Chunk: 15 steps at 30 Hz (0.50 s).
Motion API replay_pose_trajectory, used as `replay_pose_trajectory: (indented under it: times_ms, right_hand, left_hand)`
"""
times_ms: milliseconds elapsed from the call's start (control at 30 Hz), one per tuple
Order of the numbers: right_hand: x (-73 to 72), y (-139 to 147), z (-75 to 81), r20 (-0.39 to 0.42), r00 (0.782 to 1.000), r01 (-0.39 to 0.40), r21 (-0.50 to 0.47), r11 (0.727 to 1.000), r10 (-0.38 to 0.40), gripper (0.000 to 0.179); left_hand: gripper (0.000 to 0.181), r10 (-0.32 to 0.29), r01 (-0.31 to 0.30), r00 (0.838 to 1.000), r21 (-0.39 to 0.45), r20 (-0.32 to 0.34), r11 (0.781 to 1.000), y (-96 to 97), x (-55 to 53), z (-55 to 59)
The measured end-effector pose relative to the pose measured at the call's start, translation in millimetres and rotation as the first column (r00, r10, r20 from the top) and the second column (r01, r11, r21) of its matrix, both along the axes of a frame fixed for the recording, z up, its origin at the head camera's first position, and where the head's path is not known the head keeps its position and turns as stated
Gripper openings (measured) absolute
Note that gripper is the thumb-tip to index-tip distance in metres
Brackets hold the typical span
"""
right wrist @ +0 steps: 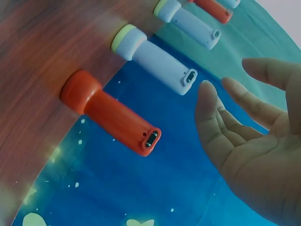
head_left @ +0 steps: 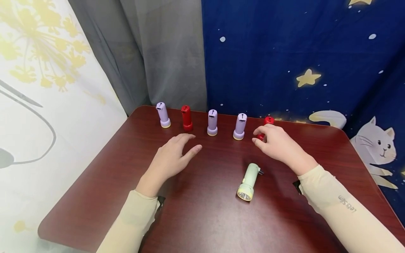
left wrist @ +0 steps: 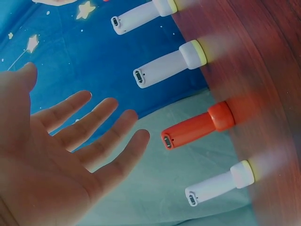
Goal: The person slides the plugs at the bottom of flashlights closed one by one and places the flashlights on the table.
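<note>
My left hand hovers over the table with its fingers extended and holds nothing. Nearest to it stand a red flashlight and a lilac one, both lens down. My right hand is raised at the right, fingers loosely bent. Behind it, partly hidden in the head view, is another red flashlight; the right wrist view shows a gap between them. A pale green flashlight lies on its side below the right hand, its lens toward me and plug prongs sticking out.
Along the table's back edge, the upright row also includes a lilac flashlight at the far left and another lilac flashlight right of centre. A grey curtain and a starry blue curtain hang behind the brown table.
</note>
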State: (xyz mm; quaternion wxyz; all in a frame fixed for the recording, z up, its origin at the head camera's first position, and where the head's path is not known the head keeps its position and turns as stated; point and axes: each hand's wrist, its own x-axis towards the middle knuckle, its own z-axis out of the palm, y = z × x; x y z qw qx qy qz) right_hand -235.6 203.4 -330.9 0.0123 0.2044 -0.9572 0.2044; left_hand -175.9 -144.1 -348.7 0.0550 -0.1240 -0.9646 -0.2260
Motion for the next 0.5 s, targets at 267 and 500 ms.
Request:
replay_pose_trajectory:
  times_ms: [267,500]
  right_hand:
    - [7.3,-8.2,-10.0,0.058,0.998,-0.043,0.06,0.997,0.039,0.034]
    - [19.5,-20.3,-24.4,0.218,0.976,-0.026,0.101,0.995,0.003,0.044]
  left_hand:
    - [0.059,-0.017,0.017,1.0,0.022,-0.003,1.0,4.8,-0.1,2.3]
    - [0.058,-0.037,0.037,0.999,0.041,0.001,0.998,10.6,1.8,2.1]
